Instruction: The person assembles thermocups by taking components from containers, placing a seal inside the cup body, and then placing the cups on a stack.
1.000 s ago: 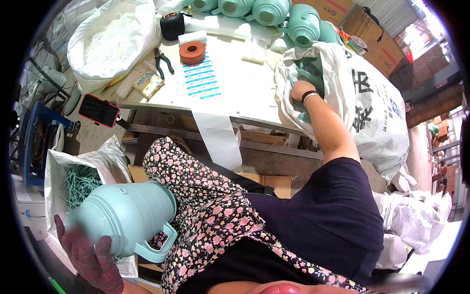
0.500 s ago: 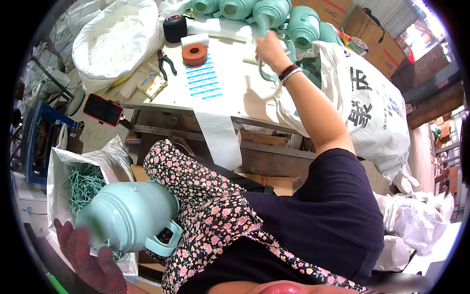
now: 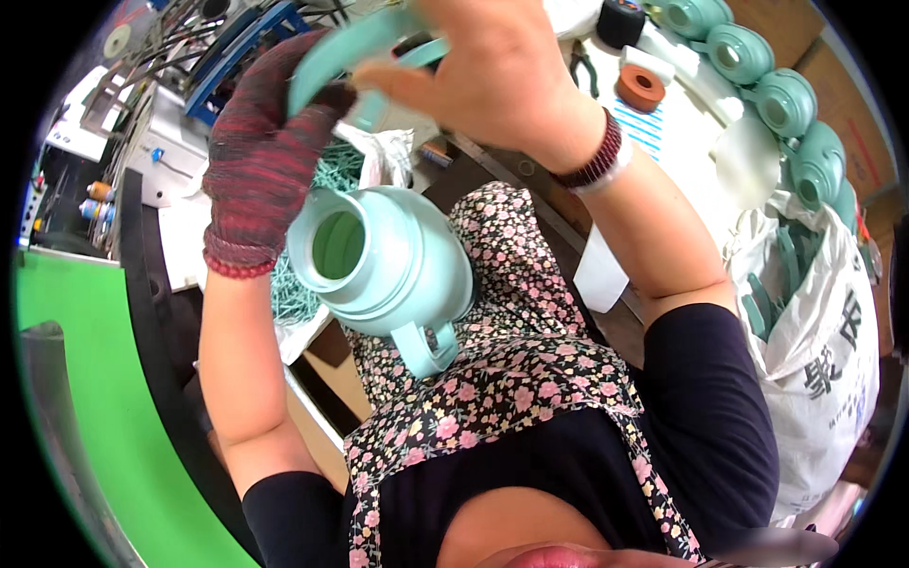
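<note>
- While it rests on the flowered lap, the pale green plastic jug [image 3: 383, 275] lies tilted, mouth open.
- Left hand [image 3: 265, 156], in a red knitted glove, has fingers clamped on a curved pale green plastic handle [image 3: 346, 47].
- Right hand [image 3: 492, 66], bare, seems to pinch the same handle.
- More green jugs [image 3: 786, 104] line the white worktop [image 3: 682, 123].

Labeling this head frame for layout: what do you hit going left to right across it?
Green surface → gloved left hand → mint jug → bare right hand → orange tape roll → row of mint jugs → white sack.
</note>
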`<state>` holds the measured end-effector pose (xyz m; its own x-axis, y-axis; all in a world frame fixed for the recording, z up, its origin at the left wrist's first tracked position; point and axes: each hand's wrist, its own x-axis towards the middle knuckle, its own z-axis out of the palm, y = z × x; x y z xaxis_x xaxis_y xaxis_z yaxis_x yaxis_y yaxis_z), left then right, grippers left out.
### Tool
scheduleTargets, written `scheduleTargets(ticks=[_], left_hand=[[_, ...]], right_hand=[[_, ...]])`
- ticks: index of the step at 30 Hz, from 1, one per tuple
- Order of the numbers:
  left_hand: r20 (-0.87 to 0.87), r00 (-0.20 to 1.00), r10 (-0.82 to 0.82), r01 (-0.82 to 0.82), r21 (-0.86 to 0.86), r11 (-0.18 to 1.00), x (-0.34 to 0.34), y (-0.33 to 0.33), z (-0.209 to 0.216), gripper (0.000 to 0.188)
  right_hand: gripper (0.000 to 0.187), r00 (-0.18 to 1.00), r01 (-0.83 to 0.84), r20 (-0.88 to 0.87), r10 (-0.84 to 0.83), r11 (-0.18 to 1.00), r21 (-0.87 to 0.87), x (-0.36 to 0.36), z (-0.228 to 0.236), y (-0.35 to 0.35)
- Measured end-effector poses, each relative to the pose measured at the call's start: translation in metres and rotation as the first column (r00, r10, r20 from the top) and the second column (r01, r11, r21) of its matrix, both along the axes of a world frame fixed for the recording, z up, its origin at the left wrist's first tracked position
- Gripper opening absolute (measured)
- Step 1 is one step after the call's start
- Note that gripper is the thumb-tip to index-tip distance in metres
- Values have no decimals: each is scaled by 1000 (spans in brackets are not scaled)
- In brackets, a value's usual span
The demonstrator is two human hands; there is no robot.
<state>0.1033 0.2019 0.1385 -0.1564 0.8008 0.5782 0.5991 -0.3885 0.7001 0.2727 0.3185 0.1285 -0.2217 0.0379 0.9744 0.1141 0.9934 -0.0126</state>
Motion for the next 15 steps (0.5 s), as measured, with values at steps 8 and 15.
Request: scheduleTargets(ticks=[8,15], left_hand=[[630,734,254,95,-465,880,-63,-36,-74,41],[991,0,136,336,-129,933,-55,-75,-141,33]], right_hand=[[18,726,-426,-485,488,-234,-874,-22,-118,-12],[10,723,-406,-631,280,-567,-716,-29,-129,-37]])
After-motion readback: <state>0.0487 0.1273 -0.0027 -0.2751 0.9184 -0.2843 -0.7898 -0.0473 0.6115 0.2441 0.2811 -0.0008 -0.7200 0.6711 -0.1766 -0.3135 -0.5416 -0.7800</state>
